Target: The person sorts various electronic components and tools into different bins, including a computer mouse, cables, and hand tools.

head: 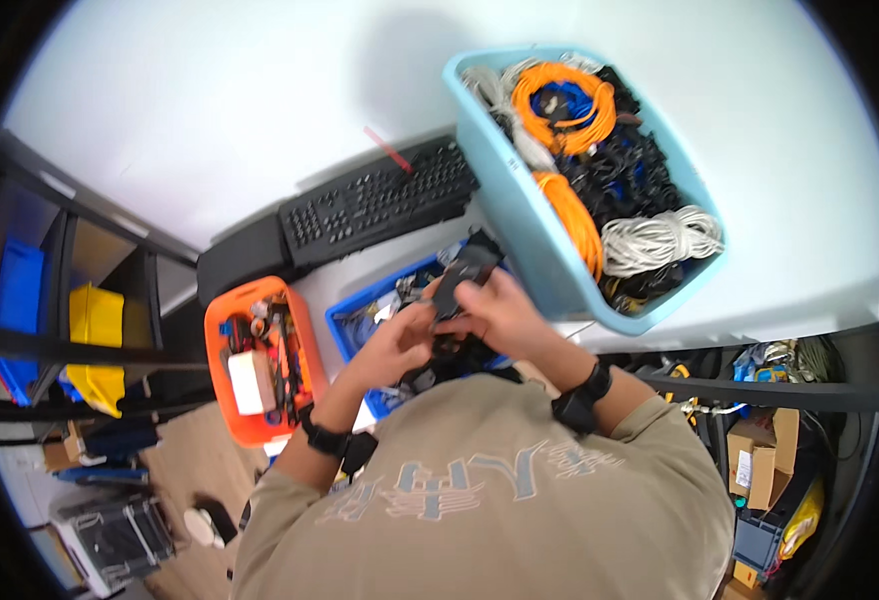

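Note:
My right hand (503, 311) is closed around a small black device (454, 289), thumb on its face, over a blue bin (343, 306) of mixed small parts and black items. My left hand (402, 341) is beside it, fingers bent against the lower left of the same device; whether they grip it cannot be told. What the device is stays unclear, as fingers cover part of it. Just left stands an orange bin (214, 360) with tools and a white box (252, 382). Right of my hands is a light blue tub (511, 202) filled with coiled orange, grey and black cables.
Black keyboards (379, 199) lie behind the blue bin, with a red strip (388, 150) by them. Shelving with yellow bins (96, 315) and blue bins (19, 289) stands at left. An open cardboard box (762, 461) sits on the lower right shelf.

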Motion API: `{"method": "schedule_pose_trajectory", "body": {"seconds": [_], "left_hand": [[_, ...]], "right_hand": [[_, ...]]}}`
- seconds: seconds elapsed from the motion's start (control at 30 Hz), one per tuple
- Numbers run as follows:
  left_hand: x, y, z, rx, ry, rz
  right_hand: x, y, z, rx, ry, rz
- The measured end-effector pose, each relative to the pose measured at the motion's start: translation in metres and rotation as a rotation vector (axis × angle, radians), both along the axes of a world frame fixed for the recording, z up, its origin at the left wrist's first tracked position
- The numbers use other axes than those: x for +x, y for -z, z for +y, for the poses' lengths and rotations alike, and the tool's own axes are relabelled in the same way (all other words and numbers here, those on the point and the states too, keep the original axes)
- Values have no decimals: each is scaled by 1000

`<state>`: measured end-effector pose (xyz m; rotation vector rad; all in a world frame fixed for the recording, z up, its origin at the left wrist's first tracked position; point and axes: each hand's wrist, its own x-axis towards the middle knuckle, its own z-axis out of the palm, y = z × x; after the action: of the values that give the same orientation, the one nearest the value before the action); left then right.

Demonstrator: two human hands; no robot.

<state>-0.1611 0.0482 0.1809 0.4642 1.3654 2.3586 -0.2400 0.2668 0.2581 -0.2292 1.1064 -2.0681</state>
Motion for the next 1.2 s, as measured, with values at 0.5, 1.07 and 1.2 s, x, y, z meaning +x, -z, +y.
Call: {"method": "schedule_pose_trajectory", "body": {"seconds": [0.5, 1.07, 1.2], "left_hand": [[-2, -73, 4, -827, -651, 634], [-3, 109, 23, -1318, -359, 18], [-11, 114, 51, -1469, -404, -4]], "right_hand": [[-54, -114, 3, 572, -288, 820], [-432, -68, 164, 1021, 119, 1160], [-440, -5, 189, 1734, -238, 1578]]}}
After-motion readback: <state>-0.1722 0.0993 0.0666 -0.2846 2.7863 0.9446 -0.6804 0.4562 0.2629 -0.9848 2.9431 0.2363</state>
